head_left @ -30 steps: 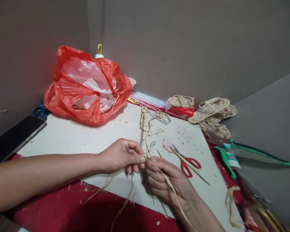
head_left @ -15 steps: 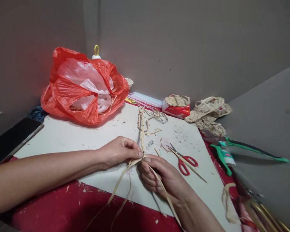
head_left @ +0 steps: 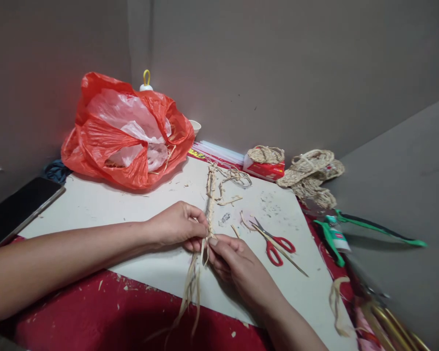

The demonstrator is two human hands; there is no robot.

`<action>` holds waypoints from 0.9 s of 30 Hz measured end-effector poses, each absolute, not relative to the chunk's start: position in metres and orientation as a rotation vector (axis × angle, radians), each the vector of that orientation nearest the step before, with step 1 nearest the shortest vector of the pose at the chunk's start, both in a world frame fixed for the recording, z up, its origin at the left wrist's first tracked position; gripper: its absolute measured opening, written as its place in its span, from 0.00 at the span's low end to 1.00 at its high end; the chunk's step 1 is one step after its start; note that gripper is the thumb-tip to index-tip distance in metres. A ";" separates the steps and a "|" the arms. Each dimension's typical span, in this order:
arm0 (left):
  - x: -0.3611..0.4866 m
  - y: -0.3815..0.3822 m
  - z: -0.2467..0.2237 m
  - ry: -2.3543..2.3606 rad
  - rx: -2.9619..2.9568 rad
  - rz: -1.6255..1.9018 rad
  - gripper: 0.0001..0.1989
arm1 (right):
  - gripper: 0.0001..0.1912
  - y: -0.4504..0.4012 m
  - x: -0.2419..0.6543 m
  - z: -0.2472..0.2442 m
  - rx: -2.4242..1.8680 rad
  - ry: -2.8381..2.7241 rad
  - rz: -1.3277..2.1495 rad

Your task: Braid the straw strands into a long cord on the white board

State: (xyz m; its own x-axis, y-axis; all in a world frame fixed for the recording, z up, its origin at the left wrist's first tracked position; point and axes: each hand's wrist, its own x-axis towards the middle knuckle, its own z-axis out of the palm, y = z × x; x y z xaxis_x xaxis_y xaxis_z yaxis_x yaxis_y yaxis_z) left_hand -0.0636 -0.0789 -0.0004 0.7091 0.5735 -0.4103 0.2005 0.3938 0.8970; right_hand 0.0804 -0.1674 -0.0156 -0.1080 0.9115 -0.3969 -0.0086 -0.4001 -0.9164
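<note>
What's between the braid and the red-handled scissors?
Head view: a short straw piece, a curved strip and a dark smudge on the white board; lower down, the right hand is between braid and scissors.

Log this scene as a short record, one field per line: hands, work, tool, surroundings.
left hand: pinching the near end of the braid
right hand: pinching at the strands, close beside the left hand
work: braid runs away over the white surface; loose strands hang nearer
tool: scissors, red handles, right of the right hand
back left: red plastic bag
back right: braided coils
far left: black device
</note>
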 end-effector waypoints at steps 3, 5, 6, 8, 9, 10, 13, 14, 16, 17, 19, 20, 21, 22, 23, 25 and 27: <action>-0.064 -0.079 -0.001 0.730 1.103 0.203 0.02 | 0.17 -0.167 0.080 -0.016 -1.455 -1.107 1.588; -0.065 -0.078 -0.002 0.708 1.060 0.169 0.03 | 0.16 -0.167 0.080 -0.016 -1.444 -1.135 1.593; -0.066 -0.078 -0.003 0.700 1.046 0.159 0.04 | 0.16 -0.167 0.080 -0.016 -1.441 -1.139 1.597; -0.067 -0.075 -0.005 0.674 1.025 0.156 0.04 | 0.18 -0.167 0.079 -0.016 -1.454 -1.137 1.589; -0.068 -0.074 -0.005 0.656 1.010 0.157 0.04 | 0.19 -0.168 0.080 -0.016 -1.465 -1.134 1.580; -0.069 -0.072 -0.005 0.635 0.994 0.158 0.04 | 0.20 -0.168 0.080 -0.016 -1.476 -1.136 1.570; -0.071 -0.069 -0.006 0.606 0.977 0.148 0.06 | 0.22 -0.169 0.081 -0.018 -1.486 -1.160 1.550; -0.072 -0.068 -0.006 0.612 0.988 0.143 0.07 | 0.21 -0.169 0.082 -0.019 -1.485 -1.168 1.551; -0.071 -0.069 -0.005 0.633 1.021 0.143 0.07 | 0.21 -0.169 0.082 -0.019 -1.490 -1.178 1.551; -0.071 -0.069 -0.005 0.643 1.037 0.146 0.07 | 0.21 -0.169 0.082 -0.020 -1.496 -1.180 1.550; -0.071 -0.070 -0.005 0.650 1.050 0.143 0.08 | 0.21 -0.170 0.083 -0.020 -1.512 -1.184 1.547; -0.071 -0.070 -0.004 0.650 1.046 0.134 0.09 | 0.22 -0.171 0.083 -0.020 -1.521 -1.188 1.547; -0.071 -0.070 -0.004 0.651 1.038 0.122 0.09 | 0.22 -0.171 0.084 -0.020 -1.528 -1.194 1.547; -0.071 -0.070 -0.003 0.655 1.029 0.108 0.10 | 0.21 -0.171 0.084 -0.020 -1.534 -1.201 1.547; -0.071 -0.070 -0.002 0.660 1.018 0.095 0.10 | 0.21 -0.172 0.085 -0.020 -1.540 -1.209 1.544; -0.072 -0.069 -0.001 0.669 1.007 0.083 0.10 | 0.21 -0.172 0.086 -0.020 -1.558 -1.235 1.527; -0.072 -0.070 -0.001 0.675 1.013 0.087 0.09 | 0.21 -0.171 0.087 -0.019 -1.588 -1.278 1.490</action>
State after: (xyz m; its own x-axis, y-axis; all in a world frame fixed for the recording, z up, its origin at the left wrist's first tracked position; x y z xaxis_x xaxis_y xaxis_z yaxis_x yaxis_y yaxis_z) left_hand -0.0721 -0.0697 -0.0012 0.7959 0.3687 -0.4803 0.2342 0.5440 0.8058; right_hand 0.0872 -0.1714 -0.0186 -0.0977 0.9194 -0.3811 0.2367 -0.3504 -0.9062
